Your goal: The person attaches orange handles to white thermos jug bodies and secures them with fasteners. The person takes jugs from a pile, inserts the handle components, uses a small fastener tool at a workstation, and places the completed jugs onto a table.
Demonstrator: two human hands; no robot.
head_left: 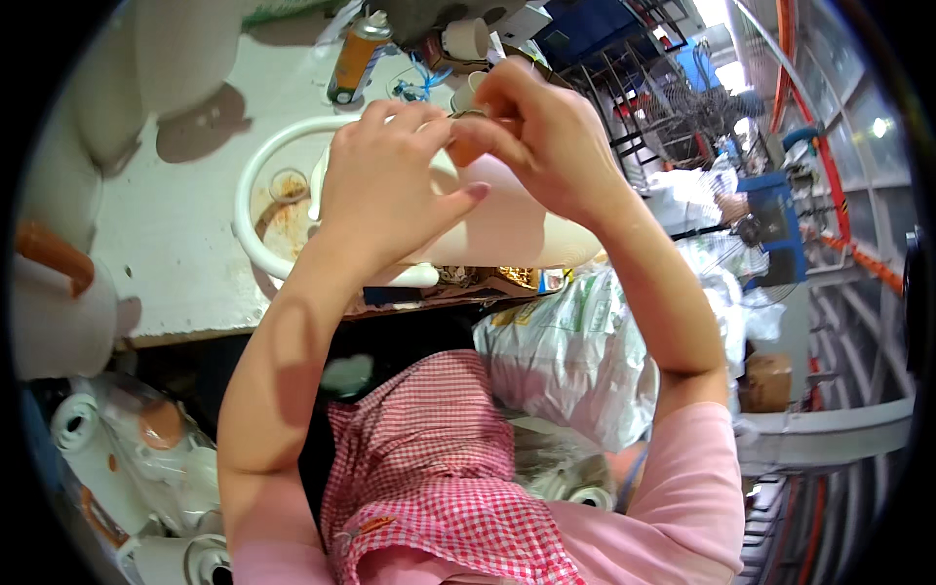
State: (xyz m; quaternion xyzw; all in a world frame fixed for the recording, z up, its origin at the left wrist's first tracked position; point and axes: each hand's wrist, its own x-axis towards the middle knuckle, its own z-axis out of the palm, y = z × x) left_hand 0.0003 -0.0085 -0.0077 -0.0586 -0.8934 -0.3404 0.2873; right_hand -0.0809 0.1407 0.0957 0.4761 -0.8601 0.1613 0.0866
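A smooth white plastic vessel (517,224) lies on its side at the front edge of the worktable, its rounded end toward the right. My left hand (380,185) grips it from above, fingers bent over its far side and thumb along its near side. Next to it, my right hand (536,136) is closed in a pinch close to the left fingertips. A small, dark, metallic-looking bit (470,114) shows at the right fingers; its kind is unclear. A thick white tube (250,200) bends in a loop left of my left hand, partly hidden by it.
An orange and grey spray can (359,58) stands at the back, near blue ties (419,83) and a white cup (466,39). White vessels (63,312) stand at the left. White plastic sacks (575,341) fill the right of the table's front; wrapped white parts (127,458) lie lower left.
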